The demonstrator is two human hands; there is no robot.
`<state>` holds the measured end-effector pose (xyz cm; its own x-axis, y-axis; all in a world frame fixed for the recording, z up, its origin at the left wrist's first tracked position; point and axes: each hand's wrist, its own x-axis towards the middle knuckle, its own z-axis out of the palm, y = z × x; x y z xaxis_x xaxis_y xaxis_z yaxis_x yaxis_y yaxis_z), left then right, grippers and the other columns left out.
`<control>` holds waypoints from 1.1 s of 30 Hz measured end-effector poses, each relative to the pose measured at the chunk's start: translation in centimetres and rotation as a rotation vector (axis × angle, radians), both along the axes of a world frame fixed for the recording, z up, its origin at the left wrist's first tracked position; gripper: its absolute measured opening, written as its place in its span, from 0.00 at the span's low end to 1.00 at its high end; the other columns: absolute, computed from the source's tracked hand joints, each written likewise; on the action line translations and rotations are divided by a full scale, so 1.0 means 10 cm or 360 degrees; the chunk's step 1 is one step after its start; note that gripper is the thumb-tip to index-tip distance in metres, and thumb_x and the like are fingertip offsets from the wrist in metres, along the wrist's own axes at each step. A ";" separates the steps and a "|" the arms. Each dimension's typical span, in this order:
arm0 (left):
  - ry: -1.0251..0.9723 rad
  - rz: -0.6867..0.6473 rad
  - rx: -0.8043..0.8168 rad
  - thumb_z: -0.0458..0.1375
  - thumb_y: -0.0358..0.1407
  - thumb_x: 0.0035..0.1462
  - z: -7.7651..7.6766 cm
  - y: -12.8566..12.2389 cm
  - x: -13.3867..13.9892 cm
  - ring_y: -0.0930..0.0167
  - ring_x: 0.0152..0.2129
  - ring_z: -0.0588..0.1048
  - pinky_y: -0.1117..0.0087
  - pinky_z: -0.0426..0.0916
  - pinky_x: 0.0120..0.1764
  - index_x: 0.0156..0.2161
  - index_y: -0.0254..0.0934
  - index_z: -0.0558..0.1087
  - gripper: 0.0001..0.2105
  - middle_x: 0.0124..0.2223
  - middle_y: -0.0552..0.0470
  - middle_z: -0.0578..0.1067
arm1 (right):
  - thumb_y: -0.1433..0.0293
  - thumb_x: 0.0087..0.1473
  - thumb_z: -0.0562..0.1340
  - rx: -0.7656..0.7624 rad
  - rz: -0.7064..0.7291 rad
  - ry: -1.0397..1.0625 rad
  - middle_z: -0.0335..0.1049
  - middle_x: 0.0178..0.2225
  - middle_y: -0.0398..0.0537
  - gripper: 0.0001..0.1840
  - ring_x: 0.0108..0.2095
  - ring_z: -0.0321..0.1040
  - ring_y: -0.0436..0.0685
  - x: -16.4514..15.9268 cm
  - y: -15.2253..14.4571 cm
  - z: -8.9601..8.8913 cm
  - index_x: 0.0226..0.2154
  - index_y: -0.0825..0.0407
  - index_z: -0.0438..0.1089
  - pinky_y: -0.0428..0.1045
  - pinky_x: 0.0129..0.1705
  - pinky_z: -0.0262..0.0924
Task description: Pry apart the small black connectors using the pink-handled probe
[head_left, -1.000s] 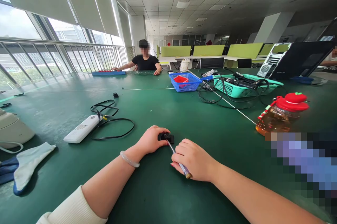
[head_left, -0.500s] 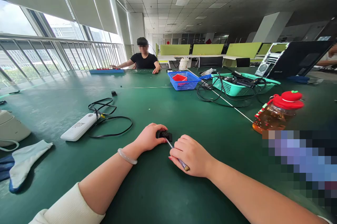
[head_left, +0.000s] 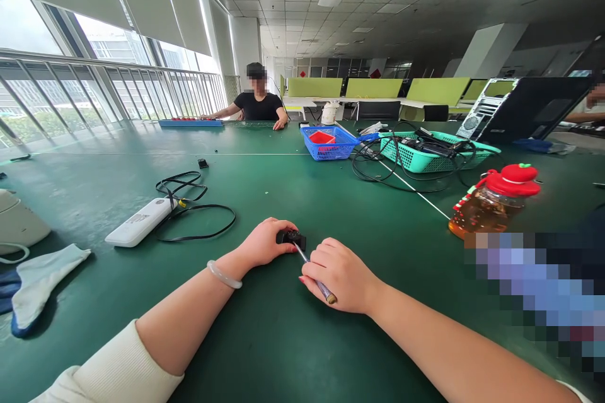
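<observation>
On the green table [head_left: 265, 333], my left hand [head_left: 267, 243] pinches a small black block [head_left: 297, 239] with the thumb below and the fingers over its left side. Small details show on the block's top, too fine to make out. My right hand [head_left: 338, 277] is closed around a screwdriver [head_left: 326, 291] with a thin metal shaft and a purplish handle. Its shaft slants up and left, and the tip meets the front of the block. Exactly where the tip sits on the block I cannot tell.
Left lies a white power bank-like device [head_left: 142, 222] with a looped black cable [head_left: 222, 237], and a glove [head_left: 45, 289]. Farther back stand a blue basket [head_left: 331, 149], a green basket [head_left: 416, 161] of cables and a red-lidded bottle [head_left: 491, 207]. Another person [head_left: 259, 103] sits opposite.
The whole view has shifted slightly. My hands, the black block and the screwdriver keep nearly the same position relative to each other.
</observation>
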<state>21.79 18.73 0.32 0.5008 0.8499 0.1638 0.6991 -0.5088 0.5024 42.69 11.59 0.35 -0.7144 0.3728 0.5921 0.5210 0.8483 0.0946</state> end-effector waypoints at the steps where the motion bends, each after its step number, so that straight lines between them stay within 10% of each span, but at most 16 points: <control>1: 0.0002 -0.0001 0.0000 0.64 0.41 0.50 0.00 0.00 0.00 0.64 0.44 0.73 0.63 0.68 0.48 0.46 0.44 0.74 0.16 0.43 0.54 0.79 | 0.71 0.59 0.56 -0.0003 0.0002 0.0002 0.59 0.22 0.42 0.14 0.25 0.51 0.52 0.00 0.00 0.00 0.23 0.52 0.67 0.49 0.34 0.48; 33: 0.0032 0.0037 0.0033 0.64 0.42 0.51 -0.01 -0.01 0.00 0.61 0.49 0.70 0.58 0.64 0.55 0.49 0.46 0.74 0.19 0.46 0.52 0.78 | 0.71 0.60 0.55 -0.0236 -0.0024 0.0247 0.64 0.23 0.43 0.12 0.25 0.56 0.51 0.02 0.00 0.02 0.26 0.52 0.67 0.49 0.34 0.51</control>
